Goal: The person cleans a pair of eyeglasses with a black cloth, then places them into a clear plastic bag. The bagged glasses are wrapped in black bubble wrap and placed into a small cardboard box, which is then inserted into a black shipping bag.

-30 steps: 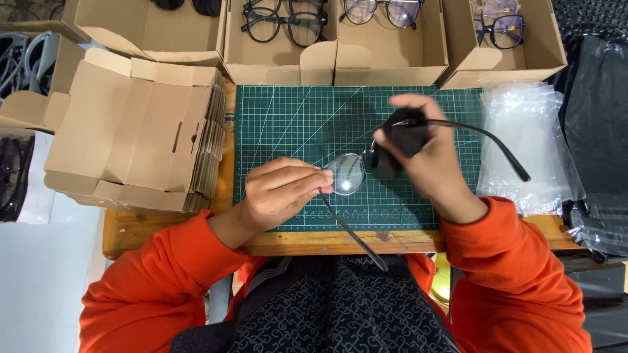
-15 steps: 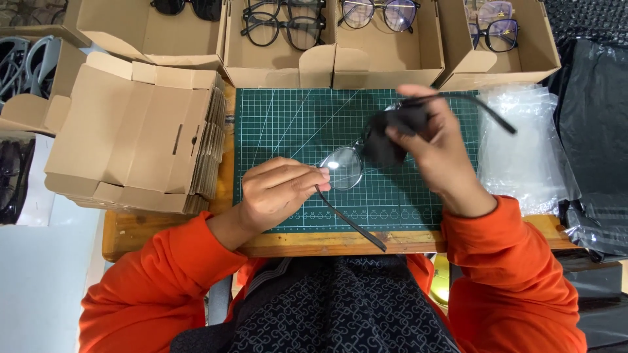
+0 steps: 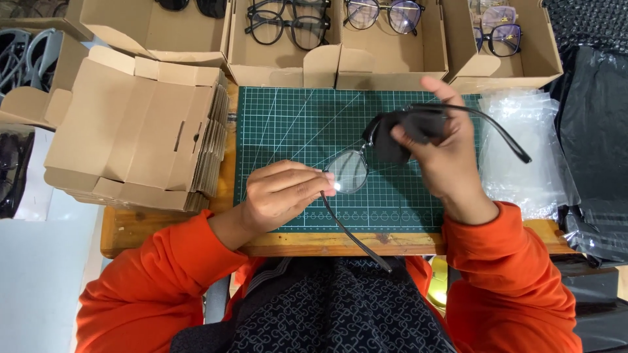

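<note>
A pair of black-framed glasses (image 3: 348,171) hangs above the green cutting mat (image 3: 288,124). My left hand (image 3: 282,194) pinches the frame beside the near lens, and one temple arm runs down towards my lap. My right hand (image 3: 443,153) presses a dark cloth (image 3: 400,134) around the far lens. The other temple arm sticks out to the right, over a stack of clear plastic bags (image 3: 523,124).
A pile of flat cardboard boxes (image 3: 131,137) lies left of the mat. Open cardboard boxes (image 3: 340,65) holding several glasses line the far edge. Black plastic bags (image 3: 598,131) sit at the right. The wooden table edge (image 3: 327,242) runs just before my lap.
My right hand, with the cloth and that side of the glasses, has risen and tilted, swinging the right temple arm up and outward. My left hand has stayed nearly still.
</note>
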